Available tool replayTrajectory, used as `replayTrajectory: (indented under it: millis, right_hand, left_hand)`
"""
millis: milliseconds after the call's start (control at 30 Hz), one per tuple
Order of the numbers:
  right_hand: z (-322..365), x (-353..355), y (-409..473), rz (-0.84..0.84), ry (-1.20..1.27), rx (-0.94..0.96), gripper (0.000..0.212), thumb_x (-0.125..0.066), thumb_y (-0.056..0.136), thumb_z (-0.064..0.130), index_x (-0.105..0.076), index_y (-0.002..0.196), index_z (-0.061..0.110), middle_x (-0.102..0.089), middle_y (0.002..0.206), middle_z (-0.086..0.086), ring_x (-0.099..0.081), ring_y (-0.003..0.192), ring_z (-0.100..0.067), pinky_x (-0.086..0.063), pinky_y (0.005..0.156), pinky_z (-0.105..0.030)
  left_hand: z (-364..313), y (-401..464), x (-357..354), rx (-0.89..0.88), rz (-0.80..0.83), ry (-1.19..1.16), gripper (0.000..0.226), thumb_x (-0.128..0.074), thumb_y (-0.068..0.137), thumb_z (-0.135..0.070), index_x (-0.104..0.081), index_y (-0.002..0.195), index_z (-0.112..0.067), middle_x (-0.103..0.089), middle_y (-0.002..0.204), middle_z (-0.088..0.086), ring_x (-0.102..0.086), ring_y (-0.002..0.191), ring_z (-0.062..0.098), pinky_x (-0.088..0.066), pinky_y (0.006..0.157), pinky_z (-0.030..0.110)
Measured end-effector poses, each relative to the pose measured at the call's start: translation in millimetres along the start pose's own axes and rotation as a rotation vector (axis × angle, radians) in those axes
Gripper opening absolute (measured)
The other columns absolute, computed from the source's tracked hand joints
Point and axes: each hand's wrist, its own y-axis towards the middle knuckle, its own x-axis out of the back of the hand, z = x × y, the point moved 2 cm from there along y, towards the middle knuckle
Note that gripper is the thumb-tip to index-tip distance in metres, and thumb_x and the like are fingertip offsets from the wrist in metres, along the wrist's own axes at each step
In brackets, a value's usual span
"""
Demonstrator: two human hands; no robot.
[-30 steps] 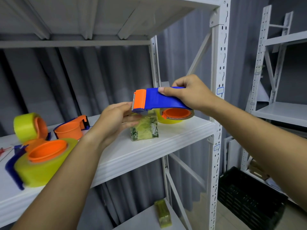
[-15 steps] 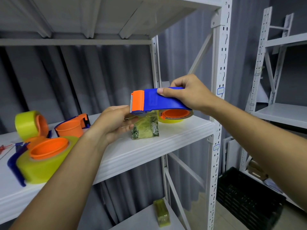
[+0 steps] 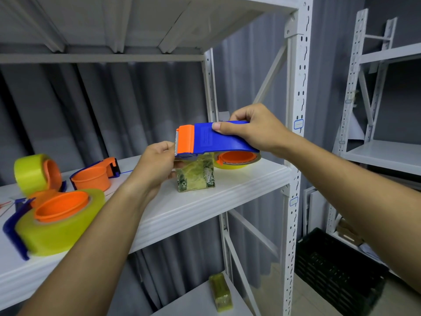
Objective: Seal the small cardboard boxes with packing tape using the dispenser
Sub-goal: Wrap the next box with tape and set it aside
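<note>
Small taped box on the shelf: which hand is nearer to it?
Left. The left hand touches the small box at its left side; the right hand grips the dispenser above it.

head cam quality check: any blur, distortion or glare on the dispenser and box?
Head view: wide-angle bending bows the shelf post and stretches both forearms at the edges; the blue dispenser in the right hand is sharp; the taped box, partly behind the left hand, shows glossy sheen; the tape roll at lower left is smeared; light is soft and even.
</note>
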Motion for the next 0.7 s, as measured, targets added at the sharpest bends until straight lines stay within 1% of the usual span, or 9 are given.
replayTrajectory:
  millis: [67,167,200,333,400,433,500,567,700]
  right_hand:
    - [-0.6,-0.3,0.3,0.0,0.003,-0.007,0.04,-0.075,0.087,0.046,-0.064,0.059,0.02,-0.064,0.054,0.01,-0.063,0.053,-0.001,-0.044,0.049,-0.012]
    - [-2.4,-1.1,0.2,0.001,0.0,-0.015,0.041,-0.075,0.087,0.047,-0.064,0.059,0.018,-0.062,0.052,0.01,-0.061,0.051,-0.001,-0.042,0.048,-0.012]
    - [-3.2,-1.2,0.5,0.0,-0.002,-0.018,0.042,-0.075,0.086,0.048,-0.064,0.059,0.017,-0.062,0.052,0.01,-0.061,0.051,-0.001,-0.042,0.048,-0.012]
    - [-7.5,0.0,4.1,-0.006,-0.011,-0.04,0.05,-0.075,0.085,0.051,-0.067,0.067,0.005,-0.062,0.054,0.006,-0.061,0.052,-0.004,-0.043,0.049,-0.015]
    - [-10.1,3.4,5.0,0.004,-0.009,-0.052,0.05,-0.075,0.084,0.052,-0.066,0.063,0.008,-0.06,0.053,0.006,-0.059,0.051,-0.004,-0.041,0.049,-0.015]
    - [-11.6,6.8,5.2,0.004,-0.013,-0.054,0.051,-0.076,0.083,0.053,-0.066,0.062,0.007,-0.059,0.053,0.004,-0.058,0.051,-0.005,-0.04,0.049,-0.015]
    - [-15.7,15.3,5.6,-0.002,-0.036,-0.05,0.057,-0.076,0.082,0.055,-0.066,0.068,0.0,-0.06,0.058,-0.008,-0.057,0.054,-0.009,-0.041,0.053,-0.02]
    - [-20.6,21.4,4.9,0.008,-0.061,-0.064,0.061,-0.075,0.08,0.059,-0.067,0.073,-0.002,-0.063,0.069,-0.019,-0.058,0.058,-0.013,-0.042,0.059,-0.027]
    - [-28.5,24.6,5.3,0.02,-0.082,-0.089,0.06,-0.075,0.077,0.062,-0.066,0.068,0.004,-0.061,0.061,-0.008,-0.058,0.056,-0.012,-0.043,0.058,-0.027]
  left_hand:
    - [1.4,3.5,1.2,-0.06,-0.064,0.081,0.021,-0.051,0.101,-0.021,-0.07,0.098,-0.013,-0.078,0.09,0.002,-0.062,0.061,0.003,-0.045,0.063,0.027]
    - [4.6,9.1,3.4,-0.164,-0.13,0.17,0.019,-0.051,0.102,-0.019,-0.063,0.086,-0.018,-0.074,0.083,0.001,-0.06,0.055,-0.002,-0.042,0.048,0.014]
    - [6.4,11.2,4.3,-0.183,-0.144,0.193,0.019,-0.052,0.102,-0.019,-0.062,0.085,-0.019,-0.073,0.081,0.0,-0.06,0.056,-0.002,-0.04,0.046,0.014]
    - [13.4,18.5,5.3,-0.214,-0.186,0.276,0.021,-0.05,0.102,-0.023,-0.059,0.084,-0.018,-0.067,0.081,-0.001,-0.057,0.074,0.014,-0.045,0.061,0.028]
    - [15.4,18.6,4.9,-0.241,-0.208,0.274,0.024,-0.051,0.102,-0.03,-0.058,0.083,-0.017,-0.067,0.079,-0.004,-0.06,0.074,0.01,-0.045,0.067,0.03]
    - [16.8,18.1,5.8,-0.25,-0.222,0.272,0.026,-0.052,0.102,-0.034,-0.058,0.084,-0.017,-0.068,0.079,-0.006,-0.062,0.073,0.002,-0.045,0.068,0.028]
    - [21.5,17.9,10.2,-0.256,-0.252,0.287,0.027,-0.052,0.102,-0.039,-0.058,0.085,-0.019,-0.07,0.08,-0.01,-0.062,0.076,-0.009,-0.043,0.068,0.025]
    - [26.5,18.4,12.1,-0.253,-0.248,0.311,0.027,-0.052,0.102,-0.04,-0.059,0.085,-0.021,-0.07,0.079,-0.013,-0.061,0.082,-0.006,-0.043,0.07,0.023]
    - [29.9,20.7,8.5,-0.248,-0.248,0.339,0.028,-0.051,0.102,-0.041,-0.058,0.084,-0.021,-0.071,0.079,-0.013,-0.059,0.087,-0.005,-0.042,0.072,0.025]
